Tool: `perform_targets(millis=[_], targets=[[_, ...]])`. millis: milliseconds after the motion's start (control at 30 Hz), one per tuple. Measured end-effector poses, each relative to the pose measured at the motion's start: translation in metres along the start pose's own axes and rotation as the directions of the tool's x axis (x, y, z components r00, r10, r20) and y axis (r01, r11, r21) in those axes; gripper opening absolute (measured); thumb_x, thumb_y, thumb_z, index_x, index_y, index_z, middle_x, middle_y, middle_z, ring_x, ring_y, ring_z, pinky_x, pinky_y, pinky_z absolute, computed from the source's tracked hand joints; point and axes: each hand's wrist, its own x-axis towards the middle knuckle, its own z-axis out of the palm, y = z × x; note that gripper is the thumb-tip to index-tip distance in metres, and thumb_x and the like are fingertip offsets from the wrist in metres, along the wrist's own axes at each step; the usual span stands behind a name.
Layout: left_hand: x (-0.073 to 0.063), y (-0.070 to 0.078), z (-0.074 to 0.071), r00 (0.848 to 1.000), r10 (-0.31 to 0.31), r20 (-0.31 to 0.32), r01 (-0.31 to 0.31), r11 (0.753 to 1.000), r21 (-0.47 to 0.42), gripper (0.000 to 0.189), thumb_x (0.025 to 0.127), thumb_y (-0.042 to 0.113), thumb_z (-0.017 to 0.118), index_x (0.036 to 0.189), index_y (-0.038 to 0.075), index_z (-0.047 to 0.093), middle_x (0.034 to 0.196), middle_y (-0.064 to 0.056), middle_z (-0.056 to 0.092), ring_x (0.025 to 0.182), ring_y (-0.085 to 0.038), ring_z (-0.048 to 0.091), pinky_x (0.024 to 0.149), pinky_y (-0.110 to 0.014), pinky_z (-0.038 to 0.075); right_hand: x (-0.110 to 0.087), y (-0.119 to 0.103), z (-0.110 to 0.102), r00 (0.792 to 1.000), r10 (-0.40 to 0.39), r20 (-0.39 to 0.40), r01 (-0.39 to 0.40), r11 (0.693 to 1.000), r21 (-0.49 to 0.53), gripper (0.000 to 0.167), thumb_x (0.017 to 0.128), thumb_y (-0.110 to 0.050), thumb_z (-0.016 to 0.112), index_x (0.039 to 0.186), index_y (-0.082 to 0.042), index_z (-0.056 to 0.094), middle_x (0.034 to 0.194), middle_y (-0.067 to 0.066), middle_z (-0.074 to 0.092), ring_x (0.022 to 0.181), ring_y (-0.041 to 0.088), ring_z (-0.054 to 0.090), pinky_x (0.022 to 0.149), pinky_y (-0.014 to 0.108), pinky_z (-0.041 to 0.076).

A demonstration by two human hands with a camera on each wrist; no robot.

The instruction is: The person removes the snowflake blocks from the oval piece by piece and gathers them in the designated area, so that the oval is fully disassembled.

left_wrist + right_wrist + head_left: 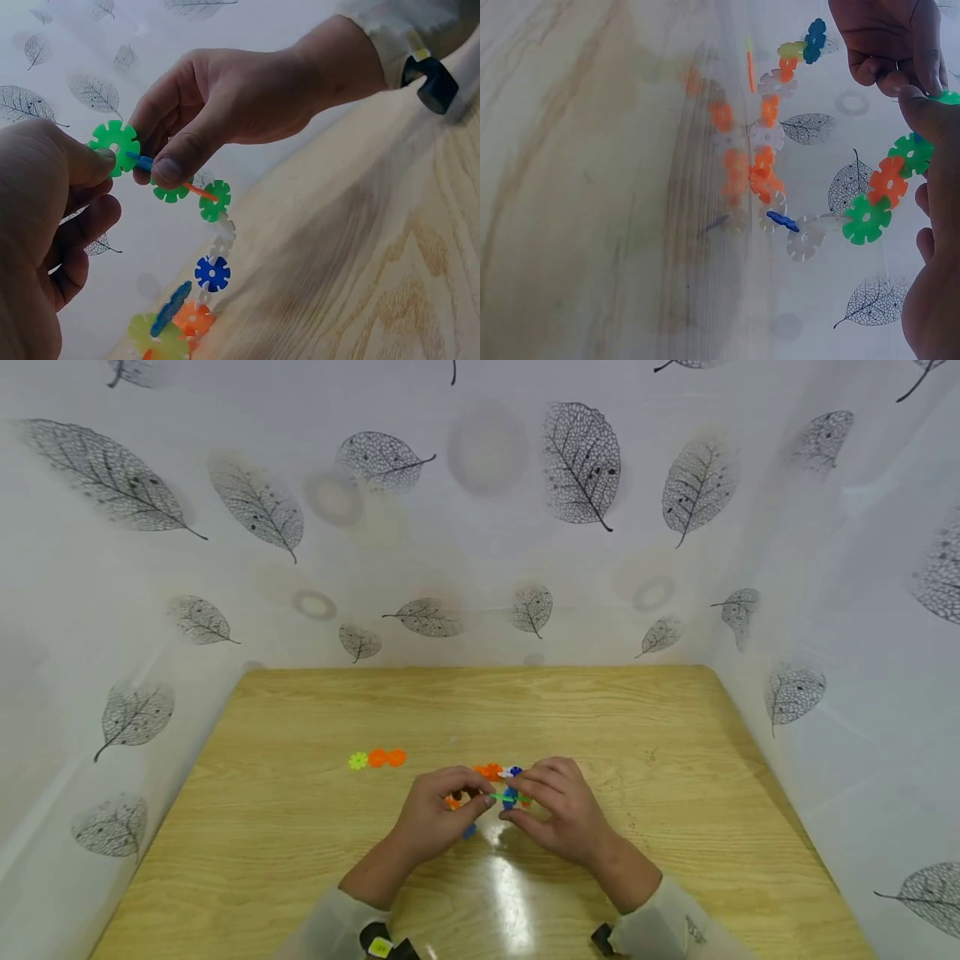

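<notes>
My left hand (442,810) pinches a green notched plastic disc (115,148) between thumb and fingers. Opposite it, my right hand (566,814) grips the end of a chain of interlocked discs by a blue disc (141,160), whose edge meets the green one. Whether the two are fully slotted together cannot be told. Beyond the right thumb the chain goes on with a green disc (867,219), an orange disc (889,181) and white ones. A dark blue disc (212,274) follows, then orange pieces (763,161). At its far end are a yellow disc (792,49) and a blue disc (815,41).
On the wooden table (300,710), left of the hands, lie a yellow-green disc (358,761) and two orange discs (387,757) in a row, touching. Leaf-printed white curtain (487,527) surrounds the table at the back and both sides.
</notes>
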Motion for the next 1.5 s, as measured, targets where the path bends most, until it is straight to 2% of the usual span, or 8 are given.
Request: perform_targets(millis=[267, 500, 833, 967, 1067, 1200, 1333, 1500], targets=[[-0.001, -0.002, -0.004, 0.999, 0.037, 0.001, -0.037, 0.999, 0.0, 0.013, 0.093, 0.004, 0.077, 0.095, 0.016, 0.076, 0.094, 0.006, 0.073, 0.077, -0.009, 0.062, 0.069, -0.029, 0.054, 0.001, -0.001, 0.004, 1.0, -0.025, -0.002, 0.025, 1.0, 0.008, 0.039, 0.088, -0.033, 0.084, 0.111, -0.002, 0.078, 0.104, 0.005, 0.077, 0.091, 0.024, 0.065, 0.082, 0.04, 0.048], [-0.003, -0.007, -0.004, 0.994, 0.101, -0.034, -0.1, 0.994, 0.035, 0.013, 0.091, 0.002, 0.078, 0.094, 0.014, 0.076, 0.091, 0.004, 0.074, 0.076, -0.009, 0.064, 0.071, -0.03, 0.057, 0.001, -0.002, 0.007, 0.999, -0.041, -0.006, 0.041, 0.999, 0.0, 0.036, 0.091, -0.033, 0.081, 0.105, -0.001, 0.078, 0.1, 0.006, 0.077, 0.089, 0.024, 0.066, 0.079, 0.041, 0.049], [-0.006, -0.008, -0.008, 0.994, 0.084, -0.069, -0.082, 0.996, 0.026, 0.018, 0.09, 0.0, 0.078, 0.093, 0.017, 0.077, 0.093, 0.0, 0.076, 0.076, -0.01, 0.065, 0.068, -0.03, 0.056, 0.007, -0.004, 0.007, 0.999, -0.05, 0.019, 0.05, 0.999, -0.015, 0.033, 0.093, -0.033, 0.08, 0.106, -0.003, 0.078, 0.098, 0.004, 0.077, 0.088, 0.023, 0.066, 0.08, 0.042, 0.05], [-0.007, -0.01, -0.02, 0.987, 0.096, -0.128, -0.089, 0.994, 0.058, 0.021, 0.089, -0.004, 0.078, 0.093, 0.016, 0.076, 0.091, 0.003, 0.075, 0.078, -0.011, 0.066, 0.068, -0.031, 0.054, 0.003, -0.002, 0.002, 0.999, -0.027, 0.03, 0.028, 0.999, -0.027, 0.033, 0.093, -0.033, 0.08, 0.108, -0.004, 0.078, 0.099, 0.005, 0.077, 0.088, 0.024, 0.066, 0.08, 0.043, 0.05], [-0.006, -0.01, -0.035, 0.98, 0.081, -0.182, -0.066, 0.994, 0.085, 0.024, 0.087, -0.005, 0.08, 0.093, 0.018, 0.075, 0.089, 0.006, 0.073, 0.078, -0.011, 0.065, 0.068, -0.034, 0.052, -0.003, 0.002, -0.005, 1.0, 0.01, -0.003, -0.01, 0.999, -0.032, 0.034, 0.095, -0.034, 0.078, 0.107, -0.003, 0.078, 0.097, 0.007, 0.077, 0.086, 0.025, 0.066, 0.079, 0.043, 0.049], [-0.007, -0.012, -0.05, 0.981, 0.041, -0.189, -0.019, 0.993, 0.118, 0.022, 0.089, 0.0, 0.08, 0.095, 0.02, 0.075, 0.09, 0.007, 0.073, 0.079, -0.011, 0.063, 0.07, -0.033, 0.05, -0.008, 0.007, -0.013, 0.999, 0.04, -0.029, -0.04, 0.999, -0.025, 0.035, 0.094, -0.034, 0.079, 0.107, -0.002, 0.078, 0.096, 0.008, 0.077, 0.085, 0.026, 0.065, 0.079, 0.043, 0.047], [-0.012, -0.015, -0.054, 0.977, -0.02, -0.213, 0.044, 0.993, 0.108, 0.016, 0.091, 0.002, 0.079, 0.098, 0.016, 0.077, 0.091, 0.003, 0.074, 0.079, -0.013, 0.064, 0.071, -0.035, 0.051, -0.008, 0.009, -0.012, 0.999, 0.032, -0.019, -0.032, 0.999, -0.019, 0.036, 0.092, -0.033, 0.081, 0.11, -0.002, 0.078, 0.098, 0.007, 0.077, 0.086, 0.026, 0.065, 0.081, 0.043, 0.047], [-0.017, -0.019, -0.057, 0.959, -0.12, -0.259, 0.144, 0.986, 0.078, 0.013, 0.092, 0.006, 0.079, 0.1, 0.016, 0.08, 0.093, -0.002, 0.076, 0.082, -0.013, 0.067, 0.074, -0.031, 0.052, -0.007, 0.01, -0.01, 0.999, 0.005, -0.036, -0.006, 1.0, -0.018, 0.036, 0.092, -0.033, 0.081, 0.108, -0.001, 0.078, 0.096, 0.008, 0.077, 0.084, 0.026, 0.065, 0.079, 0.042, 0.047]])
